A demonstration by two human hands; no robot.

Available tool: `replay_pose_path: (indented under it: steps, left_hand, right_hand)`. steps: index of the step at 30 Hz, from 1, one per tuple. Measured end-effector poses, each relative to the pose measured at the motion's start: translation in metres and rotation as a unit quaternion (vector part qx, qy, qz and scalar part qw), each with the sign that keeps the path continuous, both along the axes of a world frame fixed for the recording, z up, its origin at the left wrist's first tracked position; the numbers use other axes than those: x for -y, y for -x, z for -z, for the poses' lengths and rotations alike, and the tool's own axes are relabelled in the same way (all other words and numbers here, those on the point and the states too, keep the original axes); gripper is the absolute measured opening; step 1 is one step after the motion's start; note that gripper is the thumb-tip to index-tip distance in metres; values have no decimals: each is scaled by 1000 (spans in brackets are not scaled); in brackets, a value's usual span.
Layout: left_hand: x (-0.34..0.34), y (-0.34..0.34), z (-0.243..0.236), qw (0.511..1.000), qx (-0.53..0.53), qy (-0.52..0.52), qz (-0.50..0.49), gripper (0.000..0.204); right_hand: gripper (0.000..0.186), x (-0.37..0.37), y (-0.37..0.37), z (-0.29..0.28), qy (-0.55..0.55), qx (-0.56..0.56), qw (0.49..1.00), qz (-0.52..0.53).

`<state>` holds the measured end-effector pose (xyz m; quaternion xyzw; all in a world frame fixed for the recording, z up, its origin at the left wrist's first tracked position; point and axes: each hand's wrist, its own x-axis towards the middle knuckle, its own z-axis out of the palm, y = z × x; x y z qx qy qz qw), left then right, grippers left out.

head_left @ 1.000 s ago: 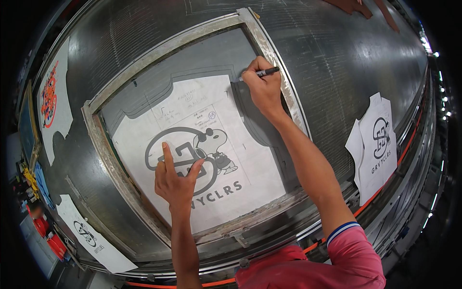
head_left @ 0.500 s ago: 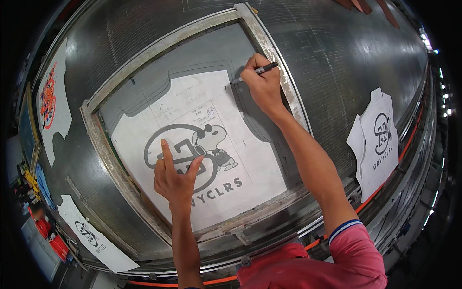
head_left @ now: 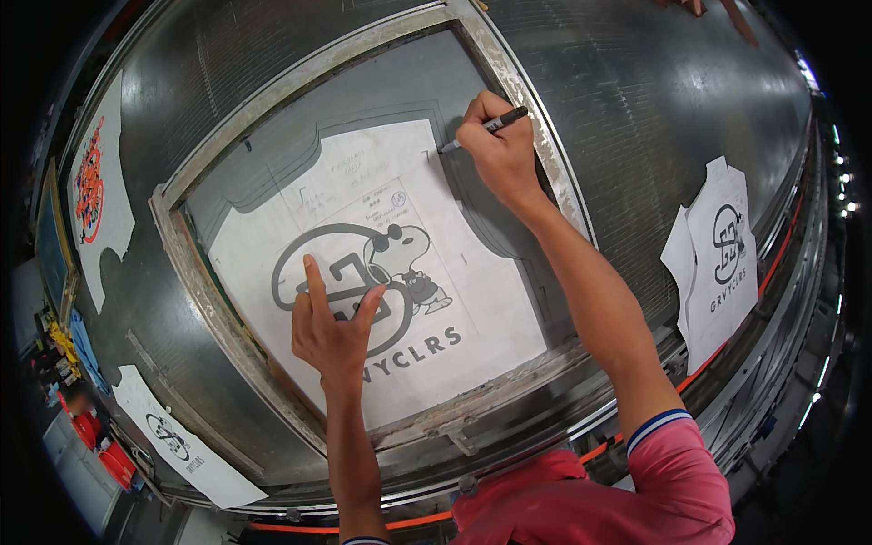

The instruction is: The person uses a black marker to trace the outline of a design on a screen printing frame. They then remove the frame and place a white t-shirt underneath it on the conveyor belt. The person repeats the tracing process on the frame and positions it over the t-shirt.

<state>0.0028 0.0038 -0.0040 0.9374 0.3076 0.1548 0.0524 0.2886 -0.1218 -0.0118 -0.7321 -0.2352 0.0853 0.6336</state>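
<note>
Bench: bearing one frame around one large printed sheet, one red-printed sheet far left, one black-printed sheet near left, at least two overlapping sheets right. With right hand, clamping one marker, aiming its tip beside the large sheet's far right edge. With left hand, spreading thumb and forefinger apart over its print.

The white sheet was printed with a grey cartoon-and-loop pattern. The marker was coloured black and grey. At ten o'clock, a white cutout was splashed orange-red; at four, a pink sleeve was striped blue-and-white.
</note>
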Motion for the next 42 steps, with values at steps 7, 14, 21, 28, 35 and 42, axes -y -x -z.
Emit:
replay_pose_path:
  steps: [7,14,21,28,35,42]
  left_hand:
    - [1,0,1,1000,-5,0,-5,103]
    - [1,0,0,1000,-19,-8,-6,102]
    - [0,1,2,1000,-14,9,-12,99]
    - [4,-1,-4,998,-35,37,-31,96]
    - [0,-1,2,1000,-16,-17,0,102]
    - [0,-1,2,1000,-16,-21,0,101]
  right_hand:
    - [18,6,5,2,4,2,1000,-6]
    - [18,12,8,7,-9,-1,1000,-23]
    - [19,15,12,6,-4,3,1000,-30]
    - [19,19,15,7,-3,1,999,-38]
    - [18,26,20,7,-1,0,999,-52]
    - [18,32,26,5,0,-4,998,-63]
